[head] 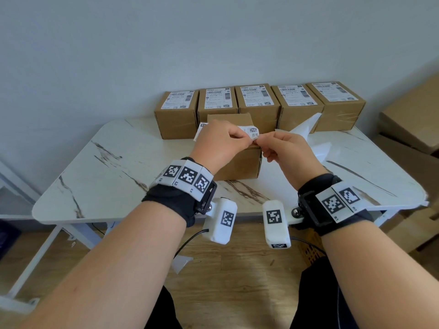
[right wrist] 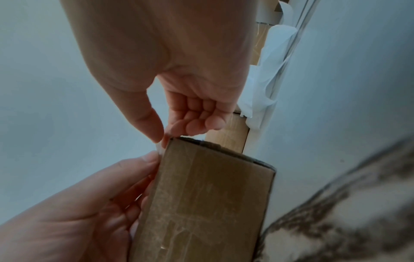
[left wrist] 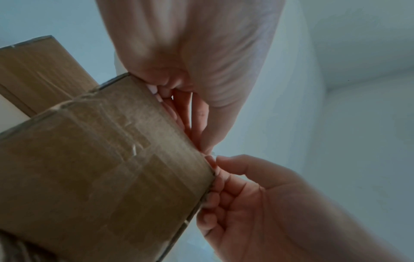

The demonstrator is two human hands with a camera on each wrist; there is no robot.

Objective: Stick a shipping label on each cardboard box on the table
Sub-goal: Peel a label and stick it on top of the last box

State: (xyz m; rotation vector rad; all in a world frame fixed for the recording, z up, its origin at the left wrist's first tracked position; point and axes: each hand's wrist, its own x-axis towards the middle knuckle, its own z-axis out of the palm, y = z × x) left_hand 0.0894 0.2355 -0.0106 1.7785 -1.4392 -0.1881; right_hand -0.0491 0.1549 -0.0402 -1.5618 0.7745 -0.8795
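Note:
A plain cardboard box (head: pixel 240 162) stands mid-table, with no label on it. Just above it both hands hold a white shipping label (head: pixel 252 132). My left hand (head: pixel 243 137) grips the label along its length; the label's far end sticks out past the knuckles. My right hand (head: pixel 261 140) pinches the label's right corner between thumb and forefinger. The wrist views show the same box (left wrist: pixel 100 168) (right wrist: pixel 201 203), with my left hand (left wrist: pixel 199 124) and right hand (right wrist: pixel 164 136) meeting at its top edge. Several labelled boxes (head: pixel 256 103) line the back.
The marble-patterned table (head: pixel 118 162) has a rounded front edge. Peeled white backing sheets (head: pixel 308 129) lie at the right, beside the labelled row. Large cardboard cartons (head: pixel 408 115) stand off the table's right side. A wall runs close behind the boxes.

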